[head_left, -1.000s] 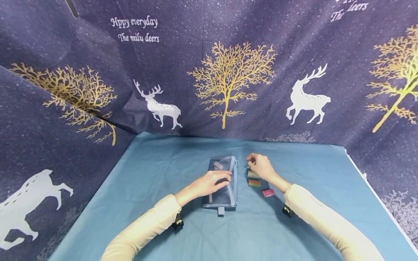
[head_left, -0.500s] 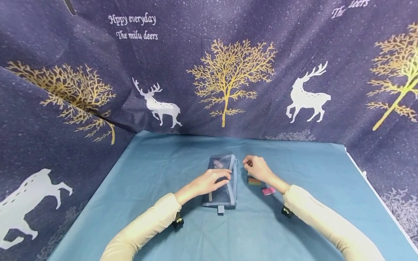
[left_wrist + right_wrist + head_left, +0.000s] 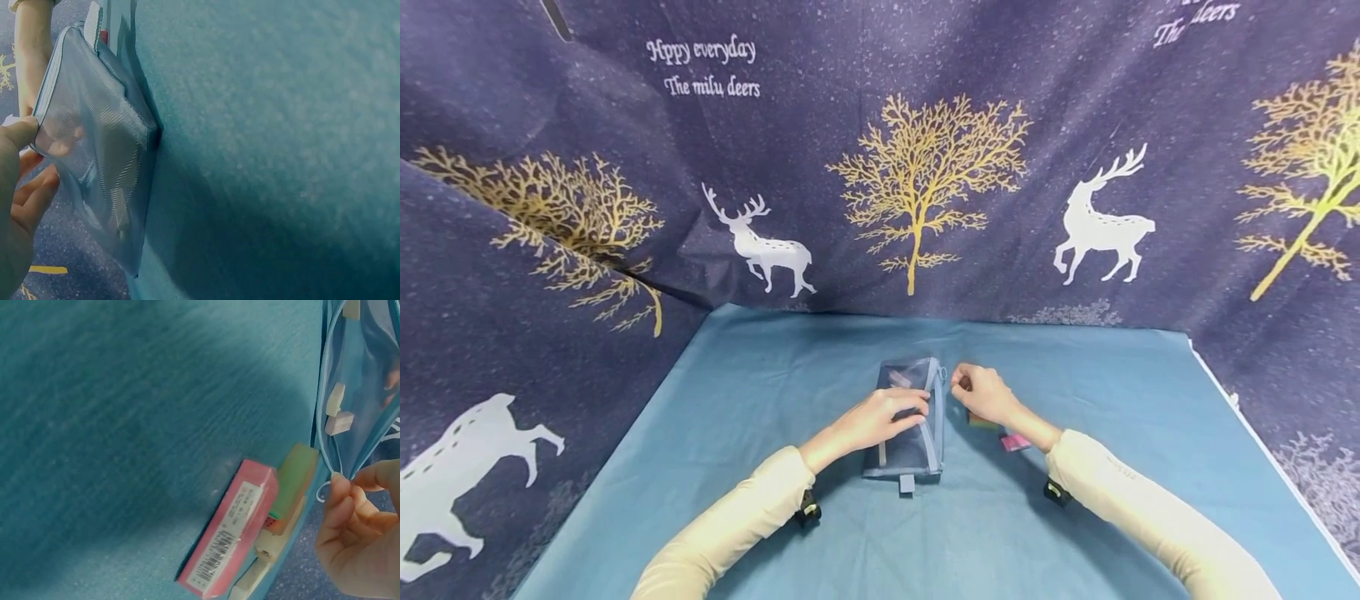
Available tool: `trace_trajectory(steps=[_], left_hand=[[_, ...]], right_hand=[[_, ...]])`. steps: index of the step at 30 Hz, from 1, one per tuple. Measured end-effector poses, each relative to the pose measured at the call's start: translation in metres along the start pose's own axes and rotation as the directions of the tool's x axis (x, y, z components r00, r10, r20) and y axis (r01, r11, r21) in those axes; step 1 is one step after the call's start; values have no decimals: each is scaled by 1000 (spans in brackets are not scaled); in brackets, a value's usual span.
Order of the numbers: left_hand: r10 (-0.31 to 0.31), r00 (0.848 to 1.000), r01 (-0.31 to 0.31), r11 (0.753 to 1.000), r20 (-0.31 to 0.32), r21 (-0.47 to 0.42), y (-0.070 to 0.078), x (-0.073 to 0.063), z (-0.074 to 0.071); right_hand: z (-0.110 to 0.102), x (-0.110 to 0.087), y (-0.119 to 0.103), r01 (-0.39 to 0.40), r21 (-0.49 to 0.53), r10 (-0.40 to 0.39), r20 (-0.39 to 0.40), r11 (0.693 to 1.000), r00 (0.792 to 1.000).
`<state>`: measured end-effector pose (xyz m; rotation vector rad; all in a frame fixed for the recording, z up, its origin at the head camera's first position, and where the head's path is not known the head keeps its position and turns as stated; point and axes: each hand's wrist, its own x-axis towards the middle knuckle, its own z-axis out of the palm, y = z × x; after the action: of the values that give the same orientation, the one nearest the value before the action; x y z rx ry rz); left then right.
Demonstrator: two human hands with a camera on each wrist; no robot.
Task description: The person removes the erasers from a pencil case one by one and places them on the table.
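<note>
One pink box (image 3: 228,531) with a barcode label lies nearest on the surface (image 3: 880,550), at four o'clock from one mesh pouch (image 3: 906,454); one green-and-orange block (image 3: 295,487) and two pale blocks (image 3: 275,542) sit just beyond it. At least three small light pieces (image 3: 339,423) show inside the pouch. The left hand (image 3: 880,418) pinches the pouch's mouth edge between thumb and fingers. The right hand (image 3: 987,394), at two o'clock, has thumb and fingertips drawn together near the zip ring (image 3: 943,374); whether they grip anything cannot be told. It covers the pale blocks in the head view. A printed cloth (image 3: 820,200) hangs at twelve o'clock.
</note>
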<state>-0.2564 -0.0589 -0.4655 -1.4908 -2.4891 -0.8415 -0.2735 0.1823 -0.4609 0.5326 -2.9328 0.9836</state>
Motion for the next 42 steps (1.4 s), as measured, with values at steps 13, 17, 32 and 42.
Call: trace_trajectory(steps=[13,17,32,42], left_hand=[[0,1000,1,1000,-19,29,1,-1,-3],[7,1000,-6,1000,-21,25,0,-2,-3],[29,999,-29,999,-40,15,2,-2,-6],[43,997,-42,999,-59,6,1,-2,-6]], right_hand=[[6,2,-3,41,-11,-40,55,999,998],[7,3,-4,80,-20,-78,86,997,993],[15,9,-8,180,69,-191,220,981,957],[20,10,-14,158,66,-170,239,985,956]])
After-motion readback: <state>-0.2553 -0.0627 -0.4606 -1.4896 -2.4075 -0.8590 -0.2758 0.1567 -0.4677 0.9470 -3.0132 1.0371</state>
